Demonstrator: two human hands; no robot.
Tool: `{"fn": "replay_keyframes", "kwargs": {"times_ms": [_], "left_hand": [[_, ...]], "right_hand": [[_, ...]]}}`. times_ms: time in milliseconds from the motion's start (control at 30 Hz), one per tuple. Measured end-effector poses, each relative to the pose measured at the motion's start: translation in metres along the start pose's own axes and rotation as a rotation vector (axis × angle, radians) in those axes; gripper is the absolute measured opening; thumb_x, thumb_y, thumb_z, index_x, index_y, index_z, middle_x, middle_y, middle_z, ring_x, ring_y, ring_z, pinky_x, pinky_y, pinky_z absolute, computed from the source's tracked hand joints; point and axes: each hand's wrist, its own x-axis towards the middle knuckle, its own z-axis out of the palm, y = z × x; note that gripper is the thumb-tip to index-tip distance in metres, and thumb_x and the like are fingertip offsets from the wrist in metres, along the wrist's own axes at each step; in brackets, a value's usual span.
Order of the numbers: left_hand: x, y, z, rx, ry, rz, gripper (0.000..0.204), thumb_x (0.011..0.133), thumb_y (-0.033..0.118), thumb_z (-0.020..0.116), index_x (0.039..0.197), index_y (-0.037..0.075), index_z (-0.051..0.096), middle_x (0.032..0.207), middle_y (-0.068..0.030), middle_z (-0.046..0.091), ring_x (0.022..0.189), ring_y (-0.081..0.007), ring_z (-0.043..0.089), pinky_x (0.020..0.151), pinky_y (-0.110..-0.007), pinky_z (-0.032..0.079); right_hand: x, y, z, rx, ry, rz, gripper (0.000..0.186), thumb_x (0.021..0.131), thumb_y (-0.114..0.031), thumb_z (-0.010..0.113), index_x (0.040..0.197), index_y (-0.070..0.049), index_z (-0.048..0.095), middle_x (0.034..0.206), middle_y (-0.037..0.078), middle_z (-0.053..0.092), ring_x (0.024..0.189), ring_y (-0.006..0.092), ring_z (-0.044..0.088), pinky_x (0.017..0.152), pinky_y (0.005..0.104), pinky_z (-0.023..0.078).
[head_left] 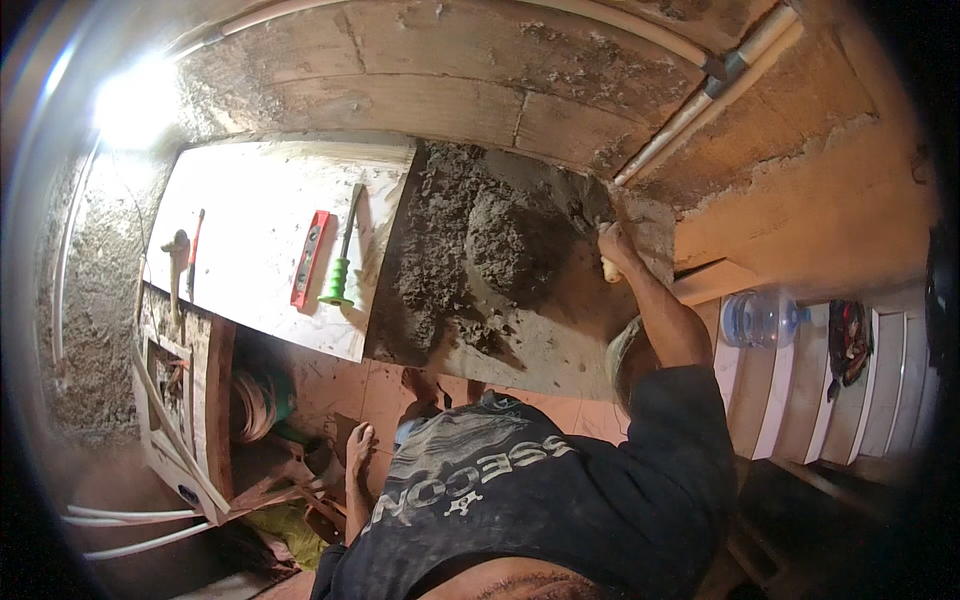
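Observation:
My right hand (618, 248) is closed round the pale handle of a trowel (583, 214) at the far right of a counter slab. The trowel's dark blade lies against wet grey mortar (510, 240). The mortar is heaped rough and lumpy in the middle and looks smoother toward the right. My left hand (360, 448) hangs low, in front of the slab's near edge, with its fingers loosely extended and nothing visible in it. Left of the mortar, a large white tile (250, 240) bears a red spirit level (310, 258) and a chisel with a green guarded grip (340, 280).
A hammer (175, 262) and a thin red tool (194, 250) lie at the tile's left end. A bucket (630, 360) stands beneath my right forearm. Pipes (690, 110) run along the wall. A water bottle (762, 319) rests on steps at right; a wooden frame (180, 400) stands left.

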Motion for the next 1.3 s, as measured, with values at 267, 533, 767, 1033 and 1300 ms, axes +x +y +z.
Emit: {"fn": "replay_keyframes", "kwargs": {"times_ms": [267, 533, 767, 1033, 1300], "left_hand": [[-0.001, 0.014, 0.011, -0.217, -0.006, -0.092, 0.046, 0.090, 0.031, 0.055, 0.124, 0.000, 0.048, 0.089, -0.0024, 0.056, 0.072, -0.0113, 0.055, 0.060, -0.023, 0.043], [0.008, 0.006, 0.000, -0.228, 0.030, -0.060, 0.047, 0.090, 0.030, 0.055, 0.126, 0.000, 0.046, 0.093, -0.0027, 0.055, 0.074, -0.0108, 0.055, 0.060, -0.023, 0.043], [0.015, -0.017, 0.003, -0.199, -0.004, -0.044, 0.047, 0.090, 0.034, 0.056, 0.124, 0.002, 0.048, 0.096, -0.0042, 0.057, 0.076, -0.0124, 0.057, 0.060, -0.024, 0.044], [0.054, -0.032, -0.014, -0.140, -0.141, -0.069, 0.042, 0.091, 0.030, 0.054, 0.124, 0.003, 0.049, 0.100, -0.0062, 0.058, 0.078, -0.0160, 0.059, 0.064, -0.028, 0.046], [0.085, -0.006, -0.072, -0.141, -0.147, -0.073, 0.039, 0.092, 0.030, 0.053, 0.122, 0.005, 0.051, 0.097, -0.0047, 0.059, 0.075, -0.0139, 0.058, 0.062, -0.027, 0.045]], "right_hand": [[-0.048, -0.050, -0.068, 0.245, -0.348, -0.294, 0.047, 0.094, -0.046, 0.040, 0.104, -0.001, 0.048, 0.074, 0.007, 0.048, 0.054, 0.0183, 0.052, 0.049, 0.0346, 0.046], [-0.088, 0.002, -0.007, -0.149, 0.032, -0.677, 0.021, 0.086, -0.019, 0.048, 0.093, 0.001, 0.053, 0.086, 0.020, 0.057, 0.062, 0.0212, 0.058, 0.053, 0.0328, 0.048], [-0.117, -0.029, -0.045, -0.752, -0.391, -0.619, 0.042, 0.092, -0.029, 0.039, 0.099, 0.012, 0.048, 0.101, 0.032, 0.057, 0.095, 0.0425, 0.057, 0.076, 0.0499, 0.045], [-0.079, -0.008, -0.005, -0.241, 0.021, -0.252, 0.046, 0.093, -0.032, 0.034, 0.118, 0.006, 0.043, 0.107, 0.030, 0.057, 0.096, 0.0452, 0.056, 0.081, 0.0536, 0.044], [-0.055, 0.049, 0.072, -0.058, 0.068, 0.178, 0.049, 0.091, -0.032, 0.037, 0.121, 0.006, 0.039, 0.120, 0.026, 0.052, 0.101, 0.0432, 0.056, 0.082, 0.0495, 0.046]]}}
